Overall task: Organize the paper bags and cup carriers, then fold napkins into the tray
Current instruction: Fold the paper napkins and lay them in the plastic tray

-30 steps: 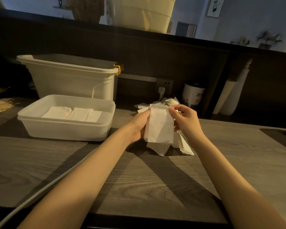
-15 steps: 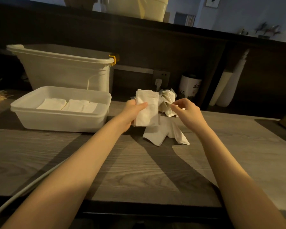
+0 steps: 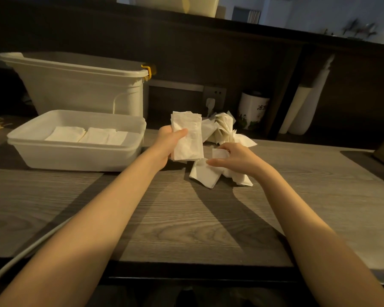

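Napkin, folded (image 3: pixel 187 138): I see my left hand (image 3: pixel 169 145) holding one upright above the bench (image 3: pixel 186 218), thumb across its front. My right hand (image 3: pixel 237 161) pinches a second napkin (image 3: pixel 205 173) in the loose pile (image 3: pixel 223 129). Left of both hands, one white tray (image 3: pixel 75 156) holds three folded napkins (image 3: pixel 88 136). One big tub (image 3: pixel 80 85) stands behind it.

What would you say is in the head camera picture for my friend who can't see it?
A person's left hand holds up a folded napkin while the right hand reaches into loose napkins on a wooden counter. To the left, a white tray holds folded napkins, with a big bin behind it.
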### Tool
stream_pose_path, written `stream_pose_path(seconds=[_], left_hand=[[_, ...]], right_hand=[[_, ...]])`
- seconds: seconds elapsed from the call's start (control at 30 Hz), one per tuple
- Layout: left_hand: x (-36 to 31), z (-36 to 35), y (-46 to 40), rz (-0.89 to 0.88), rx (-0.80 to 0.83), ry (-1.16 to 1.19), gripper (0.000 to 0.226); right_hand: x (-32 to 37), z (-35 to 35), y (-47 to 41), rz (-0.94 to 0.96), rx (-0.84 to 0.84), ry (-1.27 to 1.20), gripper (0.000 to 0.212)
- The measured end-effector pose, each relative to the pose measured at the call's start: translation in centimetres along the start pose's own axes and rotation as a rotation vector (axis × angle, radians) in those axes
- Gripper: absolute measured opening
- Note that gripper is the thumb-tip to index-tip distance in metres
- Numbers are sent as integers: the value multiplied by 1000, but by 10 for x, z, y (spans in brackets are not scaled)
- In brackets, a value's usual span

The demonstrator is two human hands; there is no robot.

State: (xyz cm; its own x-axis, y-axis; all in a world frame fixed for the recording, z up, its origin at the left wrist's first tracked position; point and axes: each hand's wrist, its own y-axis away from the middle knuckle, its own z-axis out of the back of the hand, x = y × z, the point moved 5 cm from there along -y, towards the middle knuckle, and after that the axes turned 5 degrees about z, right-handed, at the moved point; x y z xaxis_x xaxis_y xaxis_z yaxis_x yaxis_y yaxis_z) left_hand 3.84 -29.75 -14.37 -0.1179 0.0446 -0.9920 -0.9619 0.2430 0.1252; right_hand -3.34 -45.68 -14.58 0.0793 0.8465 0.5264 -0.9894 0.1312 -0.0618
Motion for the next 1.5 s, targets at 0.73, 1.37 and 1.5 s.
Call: stream_pose_path(seconds=[0.73,1.37,1.5], left_hand=[[10,4,-3,157,-81,210,36],[5,-17,6,8,115,98,48],[-1,-18,8,-116,82,-104,53]], right_hand=[[2,32,8,113,-359,-658,22],[15,20,6,173,-296,-524,25],[14,22,6,190,-321,-440,30]])
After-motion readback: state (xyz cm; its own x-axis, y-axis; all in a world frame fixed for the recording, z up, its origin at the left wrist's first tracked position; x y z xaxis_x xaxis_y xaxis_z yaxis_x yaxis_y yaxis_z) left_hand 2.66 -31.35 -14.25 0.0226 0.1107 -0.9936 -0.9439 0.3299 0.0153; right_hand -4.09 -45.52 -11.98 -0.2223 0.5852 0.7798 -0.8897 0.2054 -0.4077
